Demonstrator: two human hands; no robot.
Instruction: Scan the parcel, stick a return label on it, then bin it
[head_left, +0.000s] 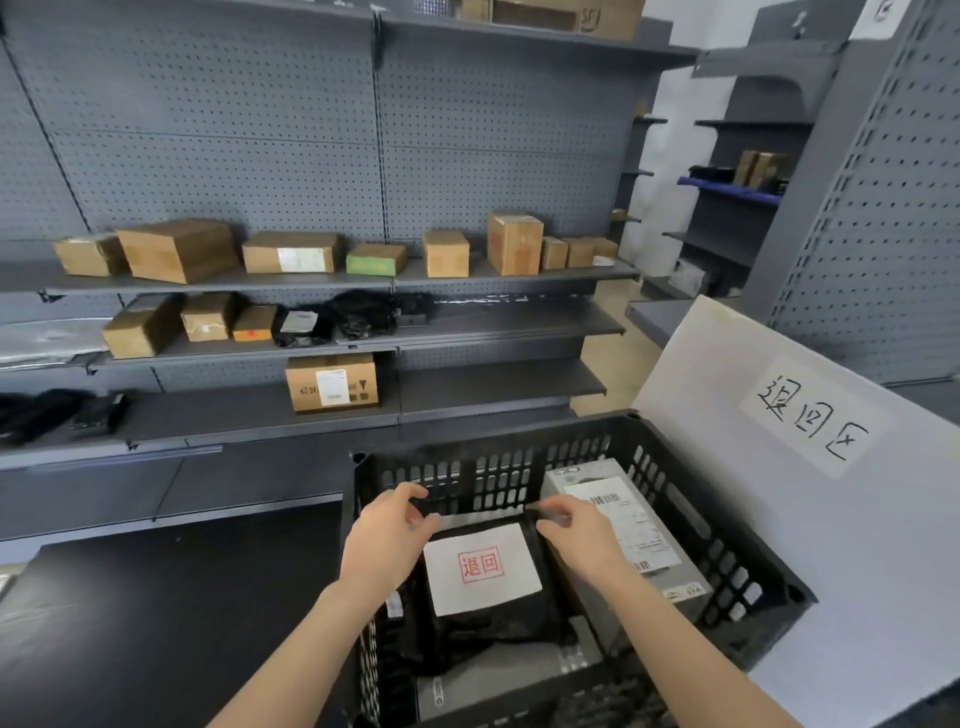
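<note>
From your head camera, grey pegboard shelves (311, 280) with cardboard boxes (176, 249) stand beyond the black crate (748, 561). A white board (810, 415) with handwriting leans at the crate's right. Inside, a grey parcel (634, 530) lies just right of your black parcel (488, 623), whose return label (480, 566) faces up, long axis running away from you. Your left hand (387, 535) and right hand (576, 535) pinch its far corners.
</note>
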